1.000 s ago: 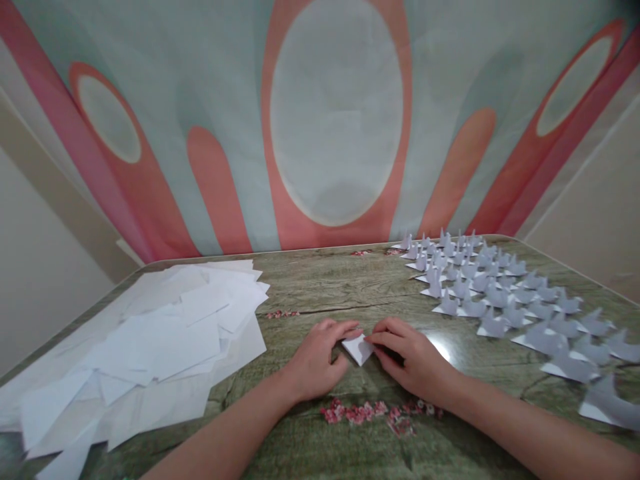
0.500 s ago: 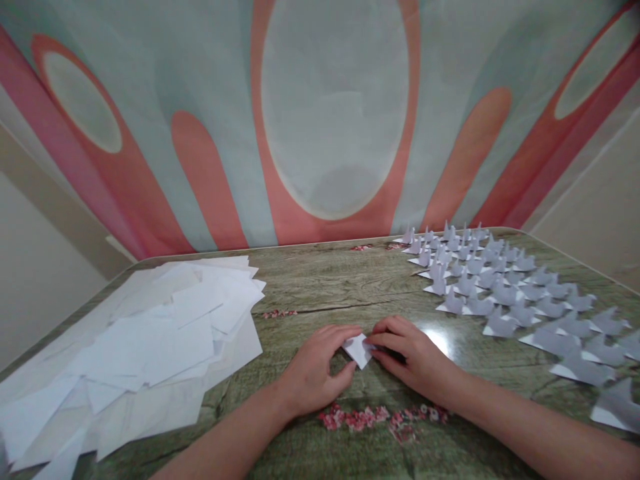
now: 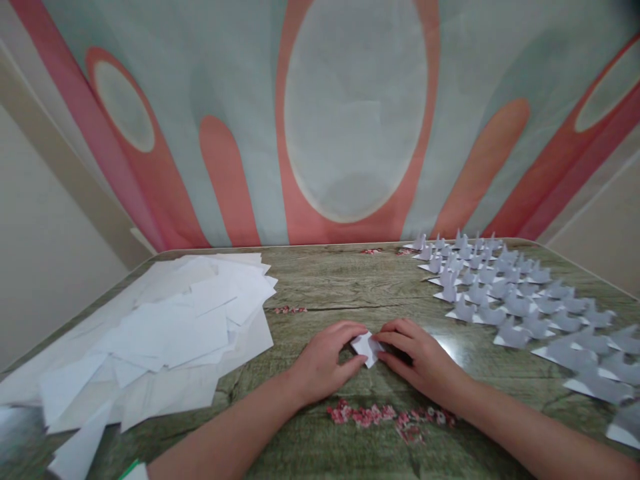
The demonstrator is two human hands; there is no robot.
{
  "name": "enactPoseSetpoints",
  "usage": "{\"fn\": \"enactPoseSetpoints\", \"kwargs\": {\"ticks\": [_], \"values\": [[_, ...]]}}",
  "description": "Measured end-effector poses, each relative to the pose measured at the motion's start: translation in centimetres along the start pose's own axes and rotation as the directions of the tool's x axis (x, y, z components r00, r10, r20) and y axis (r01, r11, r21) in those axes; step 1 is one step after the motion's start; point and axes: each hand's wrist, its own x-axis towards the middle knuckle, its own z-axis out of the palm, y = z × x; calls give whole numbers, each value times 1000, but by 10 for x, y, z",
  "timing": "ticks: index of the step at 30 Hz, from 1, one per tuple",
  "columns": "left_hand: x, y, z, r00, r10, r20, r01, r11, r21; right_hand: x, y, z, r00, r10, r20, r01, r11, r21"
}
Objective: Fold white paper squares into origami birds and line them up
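A small folded piece of white paper (image 3: 369, 349) lies on the wood-patterned table between my hands. My left hand (image 3: 330, 357) grips its left side, with the fingers at the upper edge and the thumb at the lower left. From the right, my right hand (image 3: 423, 353) has its fingertips and thumb closed on the paper's right edge. The fingers hide parts of both side edges. Several folded white paper birds (image 3: 520, 303) stand in rows on the right part of the table.
A wide, loose pile of white paper sheets (image 3: 170, 333) covers the table's left side. Pink flower prints (image 3: 367, 415) mark the tabletop (image 3: 320, 280) in front of my hands. Behind the table's far edge rises a wall covering (image 3: 355, 113) with orange and pale green shapes.
The whole view has shifted a little, so the table and hands appear slightly further right. Both hands stay on the folded paper, with only slight finger movement.
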Motion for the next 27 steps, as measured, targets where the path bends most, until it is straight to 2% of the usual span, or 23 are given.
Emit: {"fn": "enactPoseSetpoints", "kwargs": {"ticks": [3, 5, 9, 12, 17, 24, 27], "values": [[0, 0, 0, 1000, 7, -2, -7, 1000, 7, 0, -1, -2, 1000, -29, 10, 30, 997, -68], [0, 1, 0, 1000, 16, -7, -16, 1000, 7, 1, -2, -3, 996, -90, 23, 93, 982, -166], [0, 1, 1, 999, 27, -34, -27, 1000, 4, 3, -6, -3, 959, -274, 76, 282, 886, -368], [0, 1, 1, 998, 30, -55, -30, 1000, 5, 5, -9, -1, 943, -318, 96, 328, 849, -415], [-1, 0, 1, 997, 47, -67, -46, 999, 14, 6, -13, 0, 971, -234, 53, 236, 898, -372], [-1, -2, 3, 994, 37, -105, -34, 999, 29, 15, -12, 2, 995, -93, 34, 98, 974, -207], [-1, -3, 4, 990, 11, -140, -6, 999, 38, 21, -12, 5, 1000, 2, 18, 0, 994, -113]]}}
